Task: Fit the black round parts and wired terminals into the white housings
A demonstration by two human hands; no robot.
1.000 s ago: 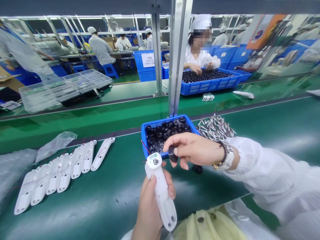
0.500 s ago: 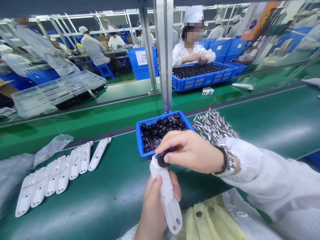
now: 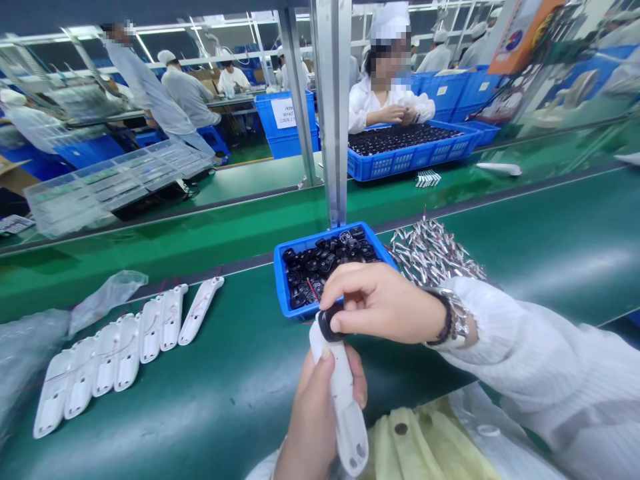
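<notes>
My left hand (image 3: 320,400) is wrapped round a long white plastic housing (image 3: 344,393), held upright at a tilt with its rounded end toward me. At the far end of the housing sits a round black plastic part (image 3: 327,325). My right hand (image 3: 383,300) pinches that black part between thumb and fingers, pressed against the housing. A thin red wire (image 3: 313,289) sticks up beside the fingertips. Just behind the hands stands a blue bin (image 3: 281,280) of similar black parts (image 3: 313,257).
Several white housings (image 3: 103,363) with red wires lie in a row at left, near clear plastic bags (image 3: 107,300). A heap of small metal parts with wires (image 3: 430,250) lies right of the bin. A metal post (image 3: 336,120) rises behind it. Across the line a co-worker (image 3: 383,100) sits at a large blue crate (image 3: 410,160).
The black part now sits flatter over the housing's end, covering the green spot that showed there. Both hands appear slightly further right. A person in the left background has shifted right.
</notes>
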